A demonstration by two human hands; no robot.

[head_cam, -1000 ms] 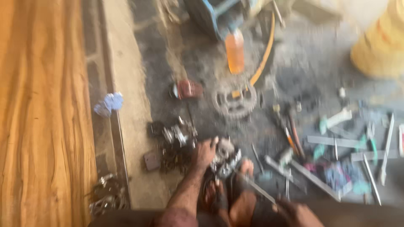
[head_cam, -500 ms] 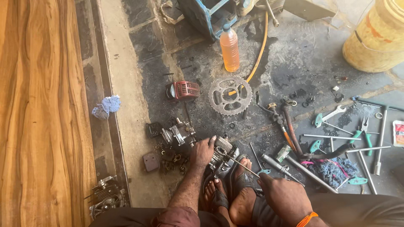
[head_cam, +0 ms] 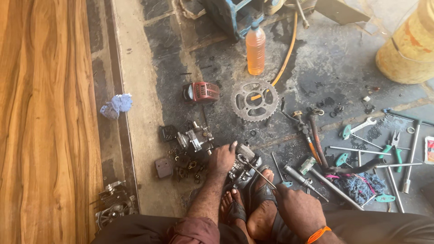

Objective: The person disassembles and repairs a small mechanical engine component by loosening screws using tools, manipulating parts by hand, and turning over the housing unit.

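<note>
My left hand (head_cam: 221, 159) rests on a small grey engine part (head_cam: 243, 165) on the oily floor, fingers spread over its left side, just in front of my sandalled feet (head_cam: 253, 205). My right hand (head_cam: 299, 210), with an orange band at the wrist, grips the handle of a thin screwdriver (head_cam: 258, 171) whose tip is at the engine part. A cluster of dark small parts (head_cam: 190, 147) lies left of my left hand.
A chain sprocket (head_cam: 254, 100), a red cover (head_cam: 201, 92), an orange liquid bottle (head_cam: 255, 49) and an orange hose (head_cam: 285, 58) lie ahead. Wrenches, pliers and rods (head_cam: 375, 149) are spread at right beside a blue rag (head_cam: 357, 185). A yellow drum (head_cam: 409, 43) stands far right, wooden boards (head_cam: 43, 117) left.
The view has steadied and tilted a little down. My right hand has come forward into view with the screwdriver at the engine part; my left hand has stayed on it.
</note>
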